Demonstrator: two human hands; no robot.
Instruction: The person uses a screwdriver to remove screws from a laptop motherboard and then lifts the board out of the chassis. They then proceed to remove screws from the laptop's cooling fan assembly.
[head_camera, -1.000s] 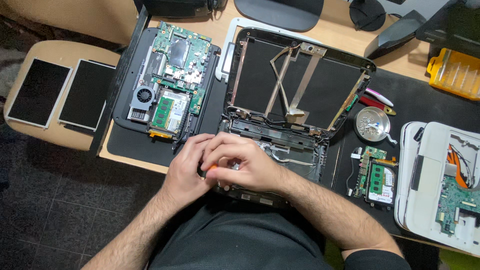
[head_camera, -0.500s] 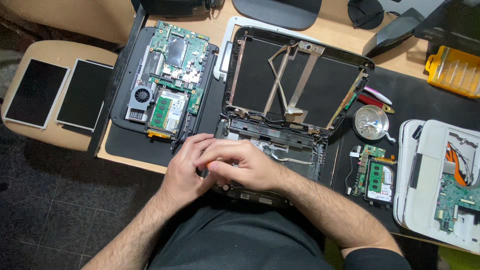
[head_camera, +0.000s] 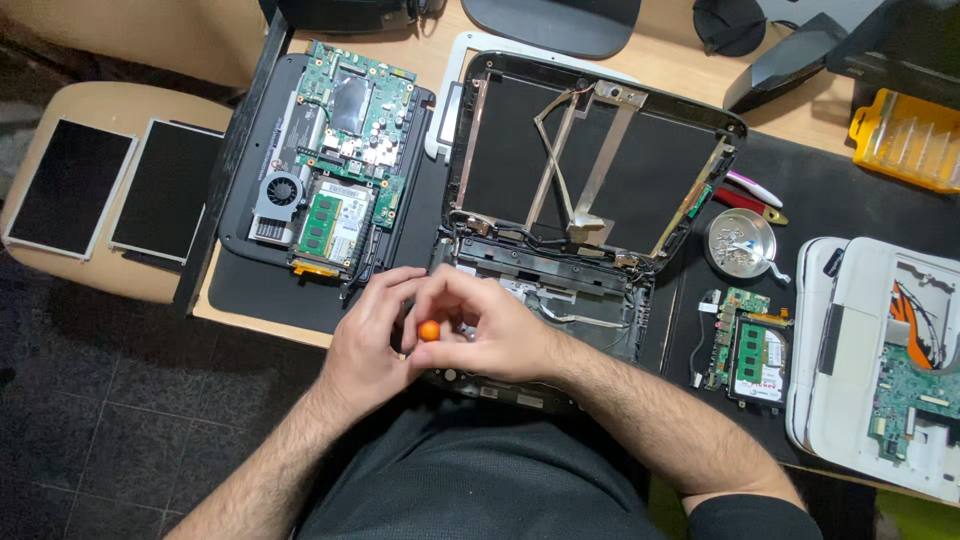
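Orange-capped tool (head_camera: 429, 330), perhaps a screwdriver, between fingers (head_camera: 455, 300) over laptop base (head_camera: 560, 285).

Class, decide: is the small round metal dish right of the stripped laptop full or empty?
Neither: the metal dish holds a few small pale parts, its bottom showing.

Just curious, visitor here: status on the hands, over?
Both hands together, pinching small orange-tipped tool. Over opened laptop base. Nothing in the way.
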